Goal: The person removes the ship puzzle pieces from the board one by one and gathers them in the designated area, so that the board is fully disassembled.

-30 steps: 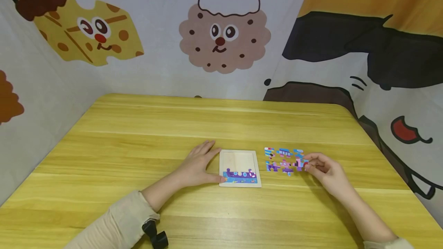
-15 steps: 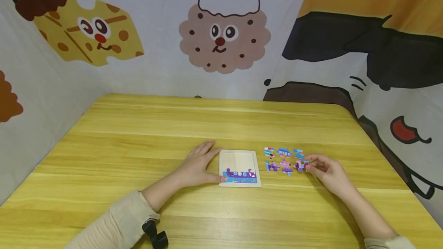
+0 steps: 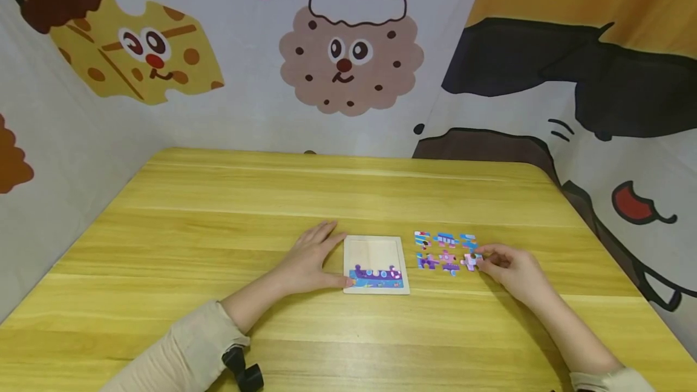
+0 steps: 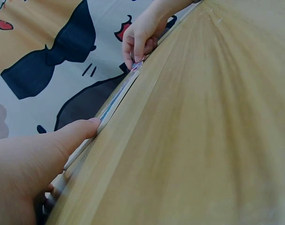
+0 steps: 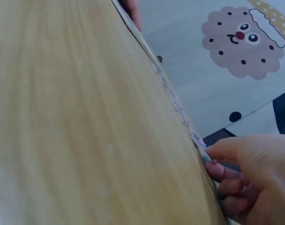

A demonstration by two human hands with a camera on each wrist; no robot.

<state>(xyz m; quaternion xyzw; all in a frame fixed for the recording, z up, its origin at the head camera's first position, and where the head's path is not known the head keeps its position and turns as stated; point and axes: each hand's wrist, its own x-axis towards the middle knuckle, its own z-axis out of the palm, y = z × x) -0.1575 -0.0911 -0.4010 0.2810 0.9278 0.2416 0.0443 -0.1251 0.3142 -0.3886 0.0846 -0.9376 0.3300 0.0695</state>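
A wooden puzzle tray (image 3: 373, 251) lies on the table, its lower part filled with a blue and purple picture and its upper part bare wood. My left hand (image 3: 307, 262) rests at the tray's left side, thumb on the lower left corner and fingers stretched along the edge. Right of the tray, my right hand (image 3: 514, 271) pinches a pink and purple puzzle piece (image 3: 469, 261) between thumb and fingertips. In the right wrist view, this puzzle piece (image 5: 206, 156) shows edge-on, low over the table, partly hidden by the fingers.
Several loose puzzle pieces (image 3: 448, 259) lie in two rows between the tray and my right hand. The wood-grain table (image 3: 245, 198) reaches back to a cartoon-printed cloth (image 3: 239, 120). A black strap (image 3: 242, 369) hangs by the left sleeve.
The right fingers have turned the pinched puzzle piece, so it faces another way now and shows more pink. My left hand and the tray have stayed put.
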